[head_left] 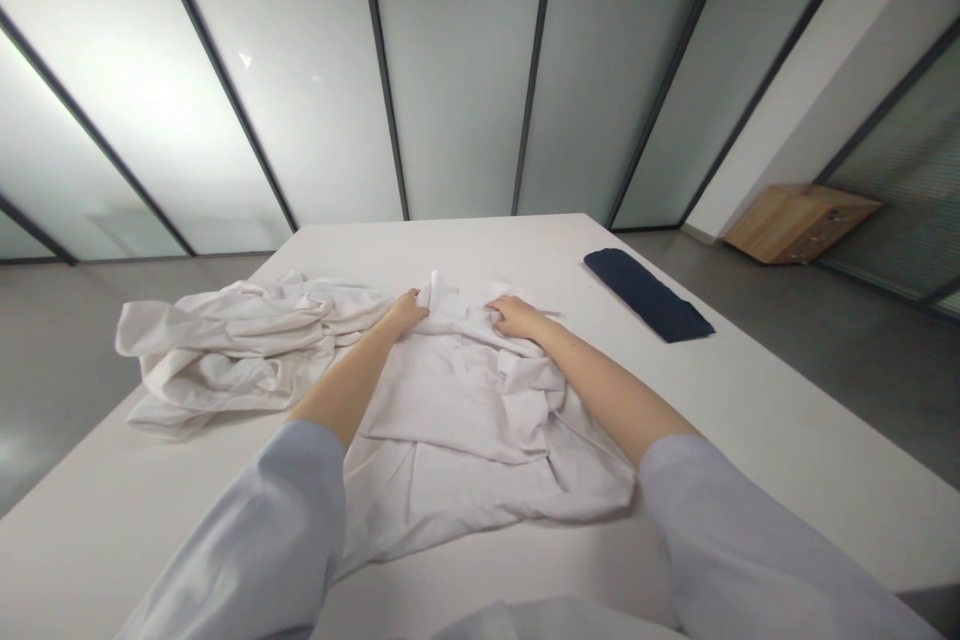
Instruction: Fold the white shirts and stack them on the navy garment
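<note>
A white shirt (457,420) lies spread and creased on the white table (787,420) in front of me. My left hand (407,309) is closed on the shirt's collar at the far end. My right hand (511,314) grips the same collar area a little to the right, fingers curled into the cloth. Both arms reach forward over the shirt, sleeves pale blue.
A heap of crumpled white garments (232,345) sits on the table's left side. A folded dark navy cloth (649,295) lies at the far right of the table. Frosted glass walls stand behind; a wooden cabinet (799,220) is on the floor at right.
</note>
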{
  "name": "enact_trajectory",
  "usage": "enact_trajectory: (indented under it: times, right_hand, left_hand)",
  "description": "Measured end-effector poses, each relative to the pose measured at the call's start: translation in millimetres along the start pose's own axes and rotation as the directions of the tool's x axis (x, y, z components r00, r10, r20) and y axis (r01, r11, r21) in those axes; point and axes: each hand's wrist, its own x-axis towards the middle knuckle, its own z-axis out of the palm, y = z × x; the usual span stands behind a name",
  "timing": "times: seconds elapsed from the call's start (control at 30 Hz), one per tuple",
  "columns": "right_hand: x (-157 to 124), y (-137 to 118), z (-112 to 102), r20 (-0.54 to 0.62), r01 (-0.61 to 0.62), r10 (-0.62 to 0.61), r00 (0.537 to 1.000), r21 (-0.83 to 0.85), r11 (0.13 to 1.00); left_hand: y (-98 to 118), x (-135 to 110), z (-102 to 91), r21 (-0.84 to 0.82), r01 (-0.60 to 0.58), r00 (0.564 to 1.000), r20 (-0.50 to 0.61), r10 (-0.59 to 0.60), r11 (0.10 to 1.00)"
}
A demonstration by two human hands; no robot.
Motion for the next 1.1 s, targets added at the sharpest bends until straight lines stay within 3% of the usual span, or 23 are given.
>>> enact_trajectory:
  times: [0.1, 0.2, 0.37, 0.47, 0.53, 0.6, 0.67, 0.73, 0.8, 0.87, 0.97, 1.03, 1.1]
  right_hand:
    - [0.6, 6.8, 0.1, 0.021, -0.074, 0.073, 0.997, 0.012, 0.997]
    - [-1.8, 16.6, -4.2, 0.01, -0.17, 0.17, 0.985, 0.006, 0.985]
    - [-10.6, 33.7, -4.1, -0.189, -0.356, 0.354, 0.916, 0.026, 0.934]
    - [-16.4, 37.9, -1.1, -0.278, -0.379, 0.369, 0.887, 0.021, 0.925]
    - [-19.4, 36.8, -1.0, -0.333, -0.324, 0.312, 0.89, 0.022, 0.946]
    - [-21.4, 32.6, -3.0, -0.353, -0.216, 0.211, 0.911, 0.028, 0.976]
    - [-23.3, 24.8, -6.9, -0.354, -0.096, 0.099, 0.93, 0.026, 0.995]
    - [-26.2, 13.2, -12.2, -0.354, 0.019, -0.008, 0.935, 0.03, 0.999]
    - [-32.0, -2.5, -18.0, -0.332, 0.153, -0.126, 0.935, 0.057, 0.987]
    - [-41.7, -22.0, -23.1, -0.267, 0.299, -0.266, 0.926, 0.095, 0.949]
    - [-63.1, -54.1, -25.5, -0.137, 0.48, -0.464, 0.875, 0.119, 0.869]
    - [-78.1, -71.9, -22.2, -0.018, 0.523, -0.524, 0.852, 0.097, 0.847]
    - [-88.6, -81.0, -16.4, 0.083, 0.479, -0.48, 0.874, 0.024, 0.877]
  left_hand:
    - [-7.6, -1.8, -2.4, -0.144, -0.013, 0.999, -0.05, 0.006, 0.99]
    - [-14.0, -2.9, -3.9, -0.182, 0.003, 0.993, -0.117, -0.025, 0.983]
    - [-12.1, -8.0, -3.1, -0.157, 0.024, 0.982, -0.181, -0.053, 0.987]
    - [-3.1, -14.5, -6.1, -0.018, -0.019, 0.97, -0.242, 0.014, 1.0]
    - [6.0, -21.5, -9.7, 0.103, -0.101, 0.98, -0.159, 0.117, 0.99]
    - [16.4, -31.2, -11.8, 0.188, -0.261, 0.965, 0.058, 0.255, 0.947]
    - [26.1, -43.0, -10.0, 0.215, -0.465, 0.871, 0.282, 0.401, 0.859]
    - [32.7, -54.2, -3.6, 0.23, -0.616, 0.761, 0.419, 0.495, 0.753]
    - [35.3, -61.6, 5.5, 0.278, -0.657, 0.727, 0.477, 0.494, 0.7]
    - [34.5, -62.8, 14.2, 0.352, -0.598, 0.778, 0.469, 0.417, 0.72]
    - [31.7, -55.3, 21.6, 0.461, -0.415, 0.898, 0.348, 0.271, 0.784]
    - [32.2, -49.2, 22.2, 0.503, -0.261, 0.96, 0.226, 0.167, 0.824]
    - [35.9, -45.5, 20.2, 0.515, -0.11, 0.991, 0.119, 0.056, 0.85]
